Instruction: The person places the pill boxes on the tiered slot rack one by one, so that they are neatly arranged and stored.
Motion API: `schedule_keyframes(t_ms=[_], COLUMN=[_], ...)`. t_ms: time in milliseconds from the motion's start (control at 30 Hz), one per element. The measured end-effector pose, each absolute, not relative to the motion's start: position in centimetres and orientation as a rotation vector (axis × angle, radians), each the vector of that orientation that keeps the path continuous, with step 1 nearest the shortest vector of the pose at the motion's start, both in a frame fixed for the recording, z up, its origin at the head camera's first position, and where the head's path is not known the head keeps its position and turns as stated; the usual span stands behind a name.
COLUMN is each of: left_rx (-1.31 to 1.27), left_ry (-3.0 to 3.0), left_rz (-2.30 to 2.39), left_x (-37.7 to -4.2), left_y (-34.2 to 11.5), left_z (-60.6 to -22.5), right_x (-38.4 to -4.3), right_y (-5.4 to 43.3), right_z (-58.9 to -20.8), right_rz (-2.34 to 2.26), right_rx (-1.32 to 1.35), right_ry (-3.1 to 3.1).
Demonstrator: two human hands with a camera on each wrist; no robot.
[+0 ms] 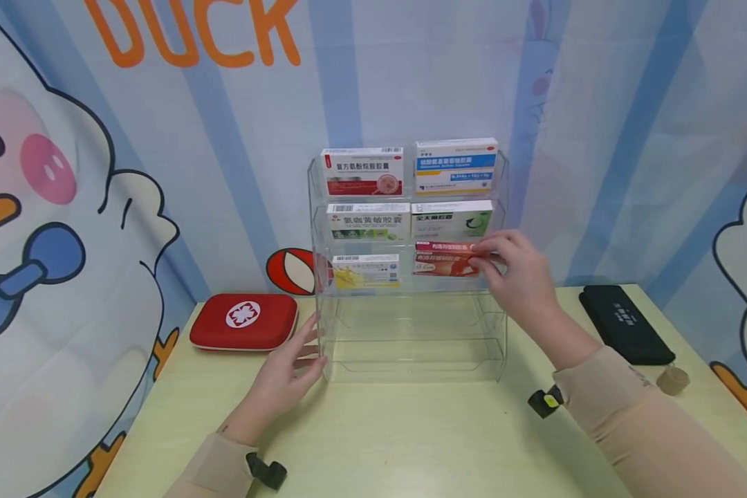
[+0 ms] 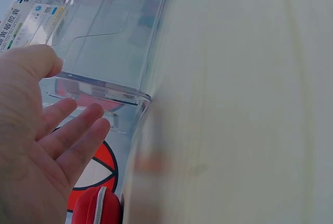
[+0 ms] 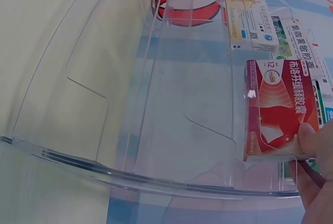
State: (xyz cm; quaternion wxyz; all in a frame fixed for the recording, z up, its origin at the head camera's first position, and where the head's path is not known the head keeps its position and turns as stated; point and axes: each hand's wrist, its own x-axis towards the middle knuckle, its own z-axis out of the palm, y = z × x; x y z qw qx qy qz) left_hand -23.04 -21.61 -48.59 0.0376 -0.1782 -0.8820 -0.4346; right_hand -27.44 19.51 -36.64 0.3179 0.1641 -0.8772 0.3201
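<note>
A clear acrylic display rack [image 1: 411,353] stands on the table with medicine boxes on its upper tiers. My right hand [image 1: 523,277] pinches the right end of a red medicine box [image 3: 278,107], thumb on its front face. That box sits in the third tier from the top, behind the clear front lip, beside a white and yellow medicine box [image 1: 366,271]. At the rack's lower left side is my left hand [image 1: 286,373], its thumb at the side edge and its other fingers [image 2: 83,141] loosely extended beside the panel.
Two white boxes fill the top tier, a red-banded box [image 1: 365,173] and a blue-banded box [image 1: 456,167]. Below them are two green-marked boxes, one at left [image 1: 369,221]. A red zip case [image 1: 243,321] lies left of the rack, a black pouch [image 1: 625,325] right. A printed curtain hangs behind.
</note>
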Motion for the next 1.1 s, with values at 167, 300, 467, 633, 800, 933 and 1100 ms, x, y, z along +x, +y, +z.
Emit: schedule_keyframes(t_ms=[167, 300, 467, 633, 800, 933, 1100], left_rx=[-0.541, -0.539, -0.547, -0.538, -0.528, -0.525, -0.523], left_ry=[-2.712, -2.712, -2.705, -2.711, -2.719, -2.722, -2.729], left_rz=[-1.329, -1.322, -1.33, -1.323, -1.326, -1.321, -1.3], left_x=[-23.1, -23.2, -23.2, -23.3, -23.3, -23.4, -23.3], left_y=[-21.6, -21.6, -21.6, -21.6, -21.6, -21.6, -21.8], left_z=[-48.7, -48.7, -48.8, -48.7, -48.7, -48.8, -48.8], right_x=[-27.4, -27.4, -27.5, -27.3, -27.1, -26.9, -26.4], right_y=[19.3, 19.3, 19.2, 19.0, 18.9, 18.8, 19.0], right_z=[-36.7, -36.7, -36.7, -36.4, -36.1, -36.2, -36.8], right_rz=[0.782, 0.767, 0.739, 0.728, 0.732, 0.745, 0.735], right_rx=[0.445, 0.437, 0.433, 0.422, 0.407, 0.403, 0.441], right_ry=[-2.325, -2.355, -2.398, -2.445, -2.477, -2.456, -2.339])
